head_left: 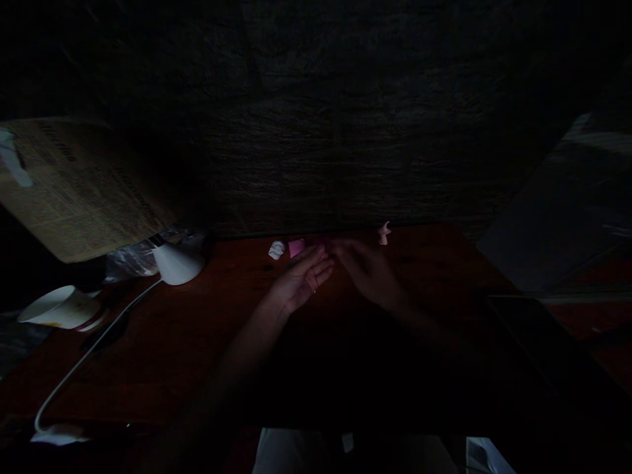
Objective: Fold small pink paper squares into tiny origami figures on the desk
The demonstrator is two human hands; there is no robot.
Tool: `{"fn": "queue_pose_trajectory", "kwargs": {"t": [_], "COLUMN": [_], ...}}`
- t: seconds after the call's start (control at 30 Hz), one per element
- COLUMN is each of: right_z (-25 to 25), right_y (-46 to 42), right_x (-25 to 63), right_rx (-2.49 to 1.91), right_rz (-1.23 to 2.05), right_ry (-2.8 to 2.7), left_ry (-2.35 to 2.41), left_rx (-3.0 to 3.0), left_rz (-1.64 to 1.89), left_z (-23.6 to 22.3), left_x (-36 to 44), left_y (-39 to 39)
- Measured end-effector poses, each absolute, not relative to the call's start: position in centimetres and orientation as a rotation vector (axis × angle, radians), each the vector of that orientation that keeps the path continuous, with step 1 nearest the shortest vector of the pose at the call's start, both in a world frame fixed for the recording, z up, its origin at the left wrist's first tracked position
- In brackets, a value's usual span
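Observation:
In the dim head view my left hand (303, 280) lies palm up, its fingers stretched out toward the right hand over the wooden table. Facing it, my right hand (368, 271) is smeared by motion and dark, with its fingertips close to the left ones. Whether anything small sits between the fingertips cannot be made out. Just behind the left fingers is a flat pink piece (297, 247). To its left rests a white crumpled lump (277, 249). A pale pink, pointed figure (384, 233) stands beyond my right hand, near the wall.
A white cone-shaped lamp base (178, 264) with a white cable (101, 345) stands on the left of the table (197, 368). Near it are a tilted paper cup (62, 308), a plastic bag (131, 262) and a brown printed paper bag (79, 187). A dark wall (320, 131) rises behind.

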State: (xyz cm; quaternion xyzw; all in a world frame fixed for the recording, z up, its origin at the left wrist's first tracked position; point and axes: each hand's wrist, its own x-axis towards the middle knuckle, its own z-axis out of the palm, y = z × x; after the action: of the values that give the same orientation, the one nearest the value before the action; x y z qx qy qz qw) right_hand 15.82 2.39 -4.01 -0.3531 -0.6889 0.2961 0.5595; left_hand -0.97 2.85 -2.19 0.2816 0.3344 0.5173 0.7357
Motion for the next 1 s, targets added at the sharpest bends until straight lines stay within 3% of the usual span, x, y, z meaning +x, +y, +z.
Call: {"fn": "queue_pose_trajectory", "kwargs": {"t": [0.47, 0.77, 1.0], "right_z": [-3.7, -3.8, -3.5], "right_y": [2.3, 2.5, 2.1], "right_x": [16.2, 16.2, 16.1], "right_rx": [-1.130, -1.085, -1.049], "right_rz": [0.645, 0.592, 0.454], "right_ry": [-1.599, -1.647, -1.695], "left_ry": [0.723, 0.805, 0.757], "left_rx": [0.686, 0.553, 0.772], "left_rz": [1.125, 1.117, 1.088], "left_z": [-1.5, -1.1, -2.1], "left_x": [-0.7, -0.9, -0.6], "left_y": [2.4, 2.7, 2.4]}}
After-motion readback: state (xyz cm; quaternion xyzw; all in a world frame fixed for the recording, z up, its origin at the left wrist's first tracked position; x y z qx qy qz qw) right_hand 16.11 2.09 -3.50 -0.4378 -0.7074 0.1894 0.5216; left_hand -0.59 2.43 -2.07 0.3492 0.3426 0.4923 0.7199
